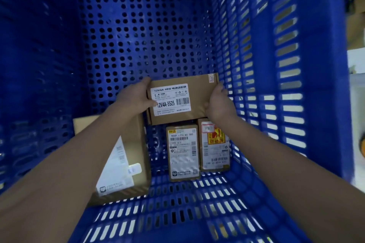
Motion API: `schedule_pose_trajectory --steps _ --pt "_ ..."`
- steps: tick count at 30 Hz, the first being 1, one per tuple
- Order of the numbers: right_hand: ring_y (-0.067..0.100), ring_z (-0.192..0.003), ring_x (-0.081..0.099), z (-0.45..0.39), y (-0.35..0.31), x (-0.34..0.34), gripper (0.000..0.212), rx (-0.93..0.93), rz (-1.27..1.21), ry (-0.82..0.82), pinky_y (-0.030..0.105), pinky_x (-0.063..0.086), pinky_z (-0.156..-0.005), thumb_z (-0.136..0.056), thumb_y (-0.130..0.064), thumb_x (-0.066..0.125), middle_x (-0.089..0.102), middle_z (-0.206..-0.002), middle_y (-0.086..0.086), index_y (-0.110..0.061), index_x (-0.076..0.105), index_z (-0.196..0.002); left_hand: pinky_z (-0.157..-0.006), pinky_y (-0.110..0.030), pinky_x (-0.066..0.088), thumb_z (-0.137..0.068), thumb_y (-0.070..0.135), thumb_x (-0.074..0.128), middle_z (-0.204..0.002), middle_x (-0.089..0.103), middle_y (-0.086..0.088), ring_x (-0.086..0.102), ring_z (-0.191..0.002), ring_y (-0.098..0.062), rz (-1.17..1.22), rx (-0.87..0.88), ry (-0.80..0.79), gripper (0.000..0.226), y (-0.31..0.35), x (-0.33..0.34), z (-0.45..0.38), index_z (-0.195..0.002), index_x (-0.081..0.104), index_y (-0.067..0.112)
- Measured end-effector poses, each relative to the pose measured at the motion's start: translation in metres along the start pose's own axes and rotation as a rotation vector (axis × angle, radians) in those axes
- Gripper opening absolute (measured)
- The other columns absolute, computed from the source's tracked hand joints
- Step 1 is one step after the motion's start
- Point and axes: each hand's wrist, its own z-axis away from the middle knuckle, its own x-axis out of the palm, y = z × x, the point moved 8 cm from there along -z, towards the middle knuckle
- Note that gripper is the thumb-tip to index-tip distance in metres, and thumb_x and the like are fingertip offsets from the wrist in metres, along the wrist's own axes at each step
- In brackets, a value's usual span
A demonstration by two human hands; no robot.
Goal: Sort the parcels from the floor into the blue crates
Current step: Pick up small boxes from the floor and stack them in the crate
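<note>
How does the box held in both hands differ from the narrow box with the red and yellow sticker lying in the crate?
The held box is gripped at its sides by the left hand and right hand; the stickered box lies free on the floor of the blue crate. The held box looks wider and lies crosswise; the stickered box is narrow and runs lengthwise. The held box bears one white label reading 12V4A; the stickered box adds a red and yellow sticker. Both are brown cardboard with barcodes.

4 cardboard parcels are counted in 1 blue crate (256,65): 1 held parcel (182,98), 1 large parcel (126,163), 2 small labelled parcels (182,152) side by side. 2 hands seen.
</note>
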Motion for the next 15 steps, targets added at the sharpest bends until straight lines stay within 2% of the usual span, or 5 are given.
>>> schedule_pose_trajectory --steps 3,8,11,15 --pt "0.035 -0.125 0.046 0.006 0.003 0.002 0.074 0.0 0.099 0.029 0.042 0.044 -0.099 -0.095 -0.003 0.045 0.022 -0.15 0.025 0.004 -0.007 -0.147 -0.088 -0.036 0.046 -0.083 0.024 0.068 -0.133 0.055 -0.008 0.053 -0.116 -0.026 -0.003 0.019 0.034 0.067 0.003 0.0 -0.001 -0.141 0.035 0.018" --pt "0.035 -0.126 0.045 0.02 0.006 0.009 0.064 0.031 0.239 0.043 0.039 0.043 -0.099 -0.096 0.0 0.037 0.024 -0.148 0.029 0.01 -0.004 -0.145 -0.09 -0.035 0.046 -0.084 0.024 0.066 -0.135 0.053 -0.005 0.053 -0.117 -0.025 -0.052 0.024 -0.005 0.071 0.006 0.002 -0.003 -0.144 0.028 0.023" --pt "0.033 -0.125 0.044 0.023 0.004 0.014 0.054 0.067 0.31 0.028 0.036 0.042 -0.098 -0.097 -0.004 0.037 0.031 -0.142 0.029 0.014 0.011 -0.141 -0.085 -0.033 0.045 -0.084 0.025 0.066 -0.133 0.054 -0.005 0.054 -0.115 -0.025 -0.076 0.008 -0.028 0.07 0.008 0.004 -0.003 -0.143 0.028 0.023" --pt "0.029 -0.12 0.042 0.031 -0.004 0.018 0.045 0.112 0.577 -0.024 0.033 0.039 -0.096 -0.098 -0.017 0.036 0.036 -0.134 0.02 0.006 0.031 -0.137 -0.08 -0.032 0.044 -0.085 0.033 0.063 -0.133 0.052 -0.007 0.053 -0.114 -0.027 -0.191 -0.036 -0.068 0.071 0.006 0.006 -0.005 -0.145 0.024 0.026"
